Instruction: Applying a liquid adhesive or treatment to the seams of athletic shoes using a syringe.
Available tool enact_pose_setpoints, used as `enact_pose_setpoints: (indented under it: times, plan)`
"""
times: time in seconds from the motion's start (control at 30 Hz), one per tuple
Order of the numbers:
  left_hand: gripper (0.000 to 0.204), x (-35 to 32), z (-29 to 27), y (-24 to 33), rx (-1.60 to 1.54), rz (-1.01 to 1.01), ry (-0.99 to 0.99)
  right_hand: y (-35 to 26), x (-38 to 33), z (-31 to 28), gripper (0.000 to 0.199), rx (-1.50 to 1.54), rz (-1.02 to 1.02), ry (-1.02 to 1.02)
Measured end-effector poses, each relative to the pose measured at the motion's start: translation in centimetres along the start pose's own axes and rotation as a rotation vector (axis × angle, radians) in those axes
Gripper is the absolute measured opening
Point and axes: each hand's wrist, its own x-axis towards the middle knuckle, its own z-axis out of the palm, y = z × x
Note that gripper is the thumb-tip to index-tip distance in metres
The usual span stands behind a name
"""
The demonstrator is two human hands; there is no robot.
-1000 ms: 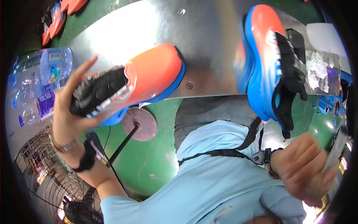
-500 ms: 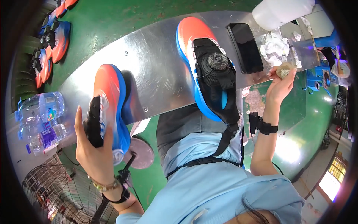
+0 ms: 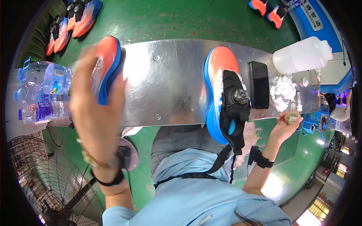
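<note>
My left hand [image 3: 94, 101] is blurred by motion above the left shoe [image 3: 108, 51], an orange, white and blue sneaker, thumb and fingers spread apart. The sneaker itself shows sharply, its heel hidden behind the hand. In my right hand [image 3: 283, 130], at the table's near right edge, is a beige roundish pad [image 3: 292, 117] with whitish crumbly stuff on it. A second sneaker [image 3: 222, 62] of the same colours, with a black upper and a clear round dial, lies toe away from me, its heel past the near table edge.
A black phone [image 3: 259, 86] lies right of the second sneaker on the metal table [image 3: 169, 83]. Beyond it are crumpled white paper [image 3: 283, 92] and a white plastic jug [image 3: 301, 55]. Plastic bottles [image 3: 43, 84] lie at the left. A wire fan [image 3: 45, 169] stands below them.
The left sneaker has moved away from me, toward the far left of the table. My left hand has come off its opening. The whole view has shifted; my right hand still holds the pad.
</note>
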Motion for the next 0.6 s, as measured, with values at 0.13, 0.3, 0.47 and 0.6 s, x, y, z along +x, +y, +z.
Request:
enact_pose_setpoints:
  times: [0.13, 0.3, 0.47, 0.6]
  plan:
    - [0.062, -1.3, 2.7, 11.6, -0.516, 0.124, -0.355, 0.1, -0.5, 0.4, 0.051, -0.039, 0.013, 0.008]
    - [0.06, -2.1, 7.1, 16.6, -0.224, 0.091, -0.344, -1.1, -1.1, -0.4, 0.051, -0.016, -0.042, 0.008]
    - [0.046, -1.5, 6.6, 12.2, -0.521, 0.248, -0.453, 0.2, -1.1, -2.7, 0.047, 0.011, -0.021, 0.041]
    - [0.05, 0.3, 3.0, 7.5, -0.339, 0.684, -0.531, 1.1, -0.4, -2.1, 0.045, 0.027, -0.002, 0.043]
